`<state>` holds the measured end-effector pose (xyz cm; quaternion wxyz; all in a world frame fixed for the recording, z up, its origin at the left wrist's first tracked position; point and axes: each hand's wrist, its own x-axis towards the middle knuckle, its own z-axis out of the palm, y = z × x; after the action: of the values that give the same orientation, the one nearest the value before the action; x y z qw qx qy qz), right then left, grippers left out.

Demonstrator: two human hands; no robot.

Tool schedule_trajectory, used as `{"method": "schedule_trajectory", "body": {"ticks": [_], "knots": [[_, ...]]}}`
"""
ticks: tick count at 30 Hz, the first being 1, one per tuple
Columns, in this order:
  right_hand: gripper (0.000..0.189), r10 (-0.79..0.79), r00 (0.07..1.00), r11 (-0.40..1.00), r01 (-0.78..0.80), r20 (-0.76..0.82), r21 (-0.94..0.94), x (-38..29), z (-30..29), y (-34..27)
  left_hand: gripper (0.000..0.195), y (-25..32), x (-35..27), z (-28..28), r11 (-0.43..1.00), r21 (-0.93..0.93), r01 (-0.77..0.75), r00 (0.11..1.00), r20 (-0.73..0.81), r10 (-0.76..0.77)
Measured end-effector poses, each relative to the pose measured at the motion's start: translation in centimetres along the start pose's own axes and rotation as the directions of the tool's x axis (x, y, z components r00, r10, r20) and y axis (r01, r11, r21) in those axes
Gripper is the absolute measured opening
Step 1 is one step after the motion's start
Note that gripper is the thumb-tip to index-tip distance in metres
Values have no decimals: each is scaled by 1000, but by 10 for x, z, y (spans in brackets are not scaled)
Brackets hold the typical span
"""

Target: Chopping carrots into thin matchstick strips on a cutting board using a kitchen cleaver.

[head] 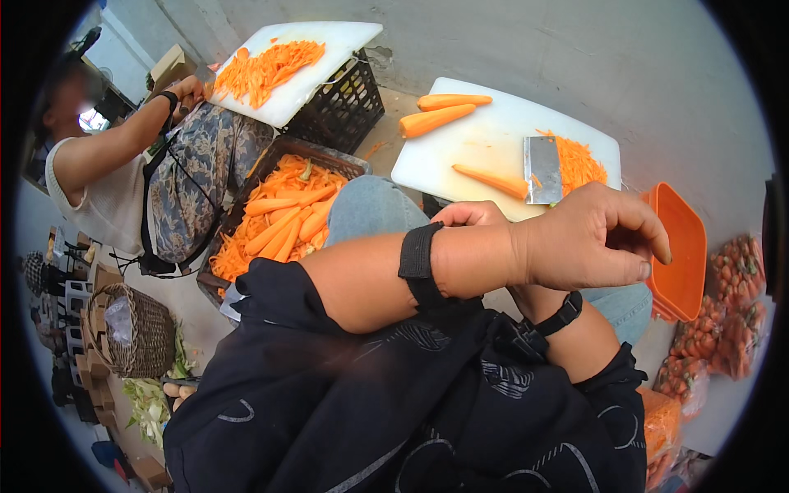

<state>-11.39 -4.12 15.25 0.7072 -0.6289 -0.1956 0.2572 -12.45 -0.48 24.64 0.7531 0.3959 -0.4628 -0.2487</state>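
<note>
My forearms cross in front of my chest, a black band on each. My left hand (592, 240) hangs loosely bent above the near right corner of a white cutting board (431, 160), thumb and forefinger apart, with nothing seen in it. Only part of my right hand (471, 213) shows, beyond my left forearm; its fingers are mostly hidden. On the board a cleaver blade (542, 169) lies flat between a peeled carrot (490, 180) and a heap of carrot shreds (578, 161). Two more peeled carrots (439, 120) lie at the board's far left.
At left, a seated co-worker (105, 172) cuts at another board (345, 37) on a black crate (339, 98). A brown crate (212, 280) holds peeled carrots and peelings. To the right stand an orange bin (681, 252) and bagged carrots (718, 333). A wicker basket (142, 333) stands lower left.
</note>
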Motion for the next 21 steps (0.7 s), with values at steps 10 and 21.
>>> {"method": "schedule_trajectory", "body": {"ticks": [10,21], "knots": [[13,-116,977,982,140,181,-125,1,-3,-45,21,-13,-29,-2,699,91,710,511,616,-599],[22,-78,995,806,102,66,-582,1,-19,-104,17,-48,-32,-79,85,996,11,208,81,-975]]}}
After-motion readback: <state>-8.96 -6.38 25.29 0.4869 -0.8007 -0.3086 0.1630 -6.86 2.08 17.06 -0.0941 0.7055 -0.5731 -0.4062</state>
